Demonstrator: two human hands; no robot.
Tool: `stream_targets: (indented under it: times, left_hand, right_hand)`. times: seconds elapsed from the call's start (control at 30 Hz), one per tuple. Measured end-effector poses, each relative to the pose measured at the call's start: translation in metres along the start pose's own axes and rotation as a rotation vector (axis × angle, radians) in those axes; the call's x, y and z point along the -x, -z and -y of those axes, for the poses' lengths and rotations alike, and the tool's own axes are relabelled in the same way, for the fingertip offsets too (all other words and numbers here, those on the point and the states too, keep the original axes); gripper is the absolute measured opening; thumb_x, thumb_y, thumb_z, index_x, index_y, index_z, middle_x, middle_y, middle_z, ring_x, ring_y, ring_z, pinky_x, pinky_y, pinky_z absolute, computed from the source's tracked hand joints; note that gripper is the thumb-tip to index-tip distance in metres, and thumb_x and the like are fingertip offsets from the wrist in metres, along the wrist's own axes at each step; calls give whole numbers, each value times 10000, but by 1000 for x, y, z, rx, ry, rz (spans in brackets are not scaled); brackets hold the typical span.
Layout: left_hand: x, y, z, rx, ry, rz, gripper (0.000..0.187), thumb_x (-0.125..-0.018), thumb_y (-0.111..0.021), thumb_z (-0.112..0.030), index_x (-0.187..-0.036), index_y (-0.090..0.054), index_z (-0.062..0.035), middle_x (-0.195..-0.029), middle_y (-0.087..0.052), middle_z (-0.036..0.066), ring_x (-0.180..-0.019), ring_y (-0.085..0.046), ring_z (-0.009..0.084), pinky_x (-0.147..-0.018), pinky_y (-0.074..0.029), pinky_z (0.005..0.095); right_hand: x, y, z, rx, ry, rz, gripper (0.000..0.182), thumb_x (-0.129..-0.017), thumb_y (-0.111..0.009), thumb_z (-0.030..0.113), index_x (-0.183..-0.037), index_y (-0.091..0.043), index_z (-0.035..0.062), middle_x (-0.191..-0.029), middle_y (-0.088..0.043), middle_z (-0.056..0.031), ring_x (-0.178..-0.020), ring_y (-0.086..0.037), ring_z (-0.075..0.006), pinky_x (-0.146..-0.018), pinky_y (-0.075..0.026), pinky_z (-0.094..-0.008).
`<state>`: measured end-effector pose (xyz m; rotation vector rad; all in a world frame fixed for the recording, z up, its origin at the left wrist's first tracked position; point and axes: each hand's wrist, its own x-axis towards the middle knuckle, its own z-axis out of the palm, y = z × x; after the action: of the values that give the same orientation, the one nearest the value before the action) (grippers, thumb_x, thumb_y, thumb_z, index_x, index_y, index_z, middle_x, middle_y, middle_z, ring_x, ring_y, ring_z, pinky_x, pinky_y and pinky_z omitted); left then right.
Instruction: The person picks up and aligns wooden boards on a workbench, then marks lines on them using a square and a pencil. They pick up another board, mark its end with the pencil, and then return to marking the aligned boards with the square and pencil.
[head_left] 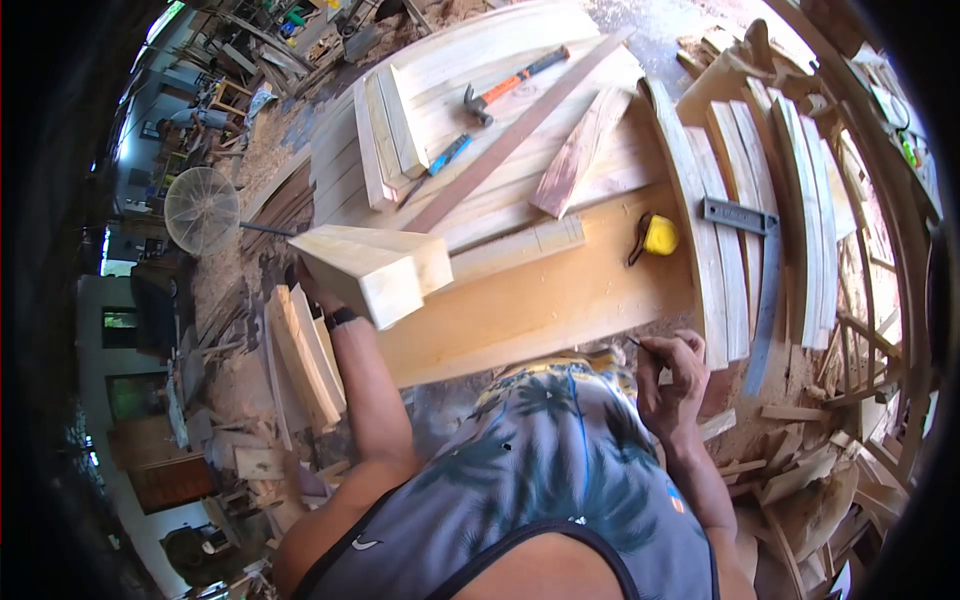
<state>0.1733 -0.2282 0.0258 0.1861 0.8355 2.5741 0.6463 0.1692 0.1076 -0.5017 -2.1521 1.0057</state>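
Note:
My left hand [312,287] is closed on a pair of pale wooden pieces [365,272], tilted up over the left end of the bench. Most of its fingers are hidden behind the wood. Low on the right, beside my shirt, my right hand [676,380] is pinched on a thin dark pencil-like stick [634,342]; only its tip shows. In front of me a pale board with marks [530,248] lies along the bench plank [500,320]. A yellow tape measure [660,234] rests on that plank, nearer my right hand.
Farther back lie a claw hammer [515,85], a blue-handled tool [448,156] and a long brown strip [520,130] on boards. On the right, a metal square [745,218] sits across curved wooden pieces [690,220]. A round fan [202,211] stands left; wood scraps [800,475] litter the floor.

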Motion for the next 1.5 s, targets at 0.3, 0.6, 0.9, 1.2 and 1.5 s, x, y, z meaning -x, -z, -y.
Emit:
stream_targets:
  times: [0.3,0.6,0.9,1.2,1.5]
  left_hand:
    - [-200,-174,63,-661,-184,-161,556,-965,-585,-530,-1299,-605,-85,-1117,-674,92,-1030,-658,233,-900,-545,383]
    - [-402,-193,141,-1638,-39,-215,1114,-684,-775,-648,-1484,-458,60,-1431,-581,265,-1311,-591,337,-1107,-455,354]
    - [-505,-163,200,-1775,169,-360,1296,-700,-776,-547,-1650,-24,-88,-1682,-181,242,-1511,-288,429,-1241,-253,525]
    - [-513,-129,207,-1940,252,-513,1073,-779,-721,-435,-1617,-177,-47,-1485,-393,292,-1406,-432,443,-1104,-407,592]
    - [-547,-99,215,-2084,213,-682,994,-820,-665,-416,-1611,-216,-17,-1498,-386,217,-1351,-442,420,-1006,-428,652]
  right_hand:
    - [-26,-32,16,69,-290,-78,117,-847,-686,-70,-931,-696,10,-761,-679,-115,-750,-617,-239,-834,-490,-354]
    - [-30,-58,27,263,-369,-69,40,-890,-694,19,-929,-687,9,-801,-658,-127,-721,-643,-262,-686,-514,-352]
    - [68,-20,-22,143,-788,-87,527,-962,-688,80,-1429,-499,-74,-1008,-683,-208,-641,-631,-215,-555,-527,-326]
    - [39,-32,-8,115,-826,-234,241,-971,-699,33,-1193,-669,-55,-843,-679,-101,-590,-559,-122,-518,-453,-276]
    - [-41,-73,33,358,-925,-191,170,-963,-747,163,-1022,-735,5,-749,-703,-89,-646,-619,-143,-577,-502,-280]
